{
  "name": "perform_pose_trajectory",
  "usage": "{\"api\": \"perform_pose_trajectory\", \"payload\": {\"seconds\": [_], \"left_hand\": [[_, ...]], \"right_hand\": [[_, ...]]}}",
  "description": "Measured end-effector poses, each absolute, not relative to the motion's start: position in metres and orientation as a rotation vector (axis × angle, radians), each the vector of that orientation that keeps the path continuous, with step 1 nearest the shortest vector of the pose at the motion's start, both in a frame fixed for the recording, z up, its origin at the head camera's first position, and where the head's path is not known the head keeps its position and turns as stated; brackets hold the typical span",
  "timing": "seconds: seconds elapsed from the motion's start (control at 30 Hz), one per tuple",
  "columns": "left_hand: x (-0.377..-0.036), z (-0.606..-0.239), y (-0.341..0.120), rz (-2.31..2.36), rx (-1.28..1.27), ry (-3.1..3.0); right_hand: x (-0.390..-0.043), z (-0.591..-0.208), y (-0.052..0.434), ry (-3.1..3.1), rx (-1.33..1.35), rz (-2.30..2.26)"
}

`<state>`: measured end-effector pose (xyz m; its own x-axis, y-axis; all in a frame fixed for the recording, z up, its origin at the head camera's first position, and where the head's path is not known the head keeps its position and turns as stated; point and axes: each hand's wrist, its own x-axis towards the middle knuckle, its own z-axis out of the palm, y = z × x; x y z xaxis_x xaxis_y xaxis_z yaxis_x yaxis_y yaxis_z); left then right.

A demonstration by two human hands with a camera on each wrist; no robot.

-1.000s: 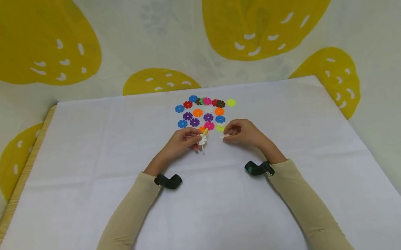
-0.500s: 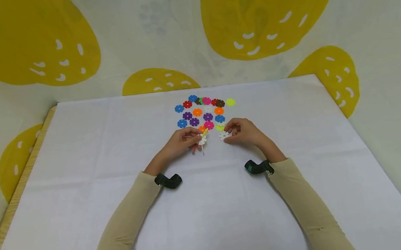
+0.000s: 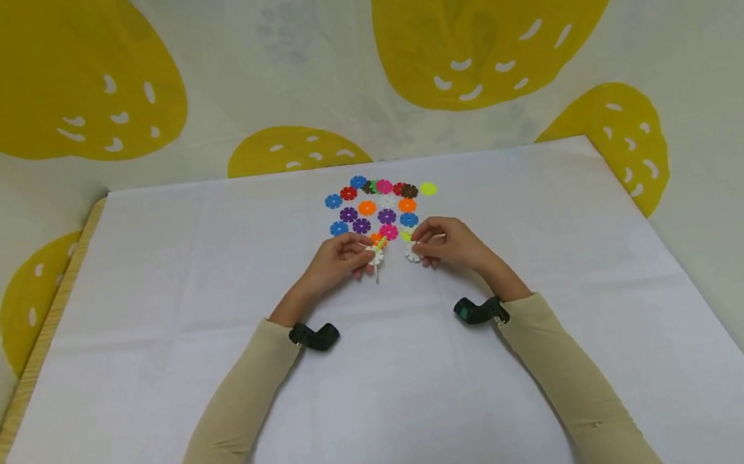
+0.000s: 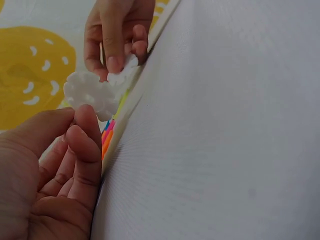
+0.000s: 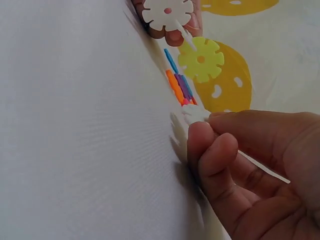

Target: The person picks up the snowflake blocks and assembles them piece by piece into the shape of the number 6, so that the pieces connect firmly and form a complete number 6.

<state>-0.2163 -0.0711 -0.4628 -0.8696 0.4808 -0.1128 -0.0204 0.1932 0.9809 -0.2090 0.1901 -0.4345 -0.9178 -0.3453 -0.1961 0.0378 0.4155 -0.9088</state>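
My left hand (image 3: pixel 366 256) pinches a white snowflake disc (image 3: pixel 375 257) with a yellow-green disc (image 5: pixel 201 59) slotted into it; thumb and forefinger hold the white disc (image 4: pixel 90 95) by its edge. A few centimetres to the right, my right hand (image 3: pixel 419 249) pinches a second white disc (image 3: pixel 413 255), and its fingertips (image 5: pixel 210 140) curl round that disc (image 5: pixel 194 115) close above the cloth. The two pieces are near each other but apart. Just beyond both hands lie several coloured snowflake discs (image 3: pixel 376 208) flat on the white table (image 3: pixel 391 398).
A lone yellow-green disc (image 3: pixel 428 189) lies at the right end of the pile. The table's wooden edge (image 3: pixel 29 363) runs along the left. A cloth with yellow fruit shapes (image 3: pixel 472 21) hangs behind and around the table. Black wrist cameras (image 3: pixel 315 336) sit on both sleeves.
My right hand has raised its white disc off the cloth and shifted slightly left, toward the left hand's piece. The left hand has barely moved.
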Motion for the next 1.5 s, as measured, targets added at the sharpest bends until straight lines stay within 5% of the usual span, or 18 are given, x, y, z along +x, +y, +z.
{"api": "perform_pose_trajectory", "payload": {"seconds": [1.5], "left_hand": [[-0.216,-0.466,-0.07,1.697,0.53,2.071]], "right_hand": [[-0.205,-0.45,0.165,2.101,-0.089,-1.947]]}}
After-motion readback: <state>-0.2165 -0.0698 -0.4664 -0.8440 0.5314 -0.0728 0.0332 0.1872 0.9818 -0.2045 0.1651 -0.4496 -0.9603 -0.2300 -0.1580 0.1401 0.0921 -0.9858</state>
